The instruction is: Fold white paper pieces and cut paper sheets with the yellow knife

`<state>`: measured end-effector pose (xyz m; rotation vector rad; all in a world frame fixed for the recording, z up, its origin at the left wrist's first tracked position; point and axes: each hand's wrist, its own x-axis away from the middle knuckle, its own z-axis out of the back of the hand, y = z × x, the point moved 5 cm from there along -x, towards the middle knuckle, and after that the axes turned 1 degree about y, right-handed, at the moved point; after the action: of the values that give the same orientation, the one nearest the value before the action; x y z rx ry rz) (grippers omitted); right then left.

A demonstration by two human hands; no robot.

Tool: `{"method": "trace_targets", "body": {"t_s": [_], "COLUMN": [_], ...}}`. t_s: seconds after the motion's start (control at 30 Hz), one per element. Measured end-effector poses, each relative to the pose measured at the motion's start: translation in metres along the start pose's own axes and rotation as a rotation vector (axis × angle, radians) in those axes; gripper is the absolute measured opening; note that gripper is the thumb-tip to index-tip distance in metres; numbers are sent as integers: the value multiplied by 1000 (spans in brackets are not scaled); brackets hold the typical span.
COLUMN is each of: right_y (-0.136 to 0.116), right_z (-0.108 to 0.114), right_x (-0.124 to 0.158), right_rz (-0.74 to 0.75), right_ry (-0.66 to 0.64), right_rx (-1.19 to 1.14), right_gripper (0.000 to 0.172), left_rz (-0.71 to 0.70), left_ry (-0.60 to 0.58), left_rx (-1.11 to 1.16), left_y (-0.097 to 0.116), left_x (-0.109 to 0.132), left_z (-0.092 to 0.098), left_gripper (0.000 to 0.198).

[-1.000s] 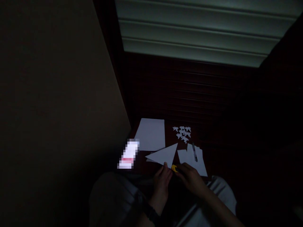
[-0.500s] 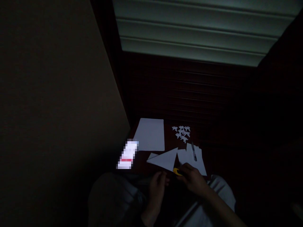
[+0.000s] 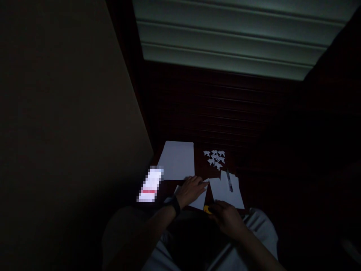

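My left hand, with a dark band on its wrist, lies flat over a folded white paper and hides much of it. Its fingers are stretched toward the paper's upper right corner. My right hand is closed around a yellow tool that looks like a utility knife, close to the paper's lower right edge. Any blade is too dark to make out. Right of the folded paper are white paper pieces with uneven top edges, and a pen rests on them.
A large white sheet lies at the back left of a small dark table. A pixelated bright phone-like screen is at the left edge. Several small white paper cut-outs form a cluster at the back. My knees flank the table's front.
My left hand has moved up from the near edge and spread onto the folded paper. The yellow tool in my right hand has shifted slightly down and left.
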<state>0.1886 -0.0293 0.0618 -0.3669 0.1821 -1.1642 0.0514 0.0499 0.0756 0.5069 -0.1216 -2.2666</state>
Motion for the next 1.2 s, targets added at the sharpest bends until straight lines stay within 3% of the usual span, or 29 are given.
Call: {"method": "trace_targets", "body": {"t_s": [0.2, 0.63, 1.03, 1.2], "right_y": [-3, -2, -8, -8], "right_z": [-7, -15, -21, -24], "right_x": [7, 9, 16, 18], "right_rz": [-14, -48, -39, -67], "right_ry": [51, 111, 111, 116], "right_rx": [1, 207, 248, 187], "right_gripper": [26, 36, 29, 29], "left_rz": [10, 64, 279, 250], "left_ry": [4, 47, -65, -56], "left_rx": [-12, 43, -28, -32], "left_y": [-10, -18, -40, -39], "left_x": [6, 11, 31, 28], "left_z": [-14, -12, -14, -9], "left_gripper": [23, 27, 48, 41]}}
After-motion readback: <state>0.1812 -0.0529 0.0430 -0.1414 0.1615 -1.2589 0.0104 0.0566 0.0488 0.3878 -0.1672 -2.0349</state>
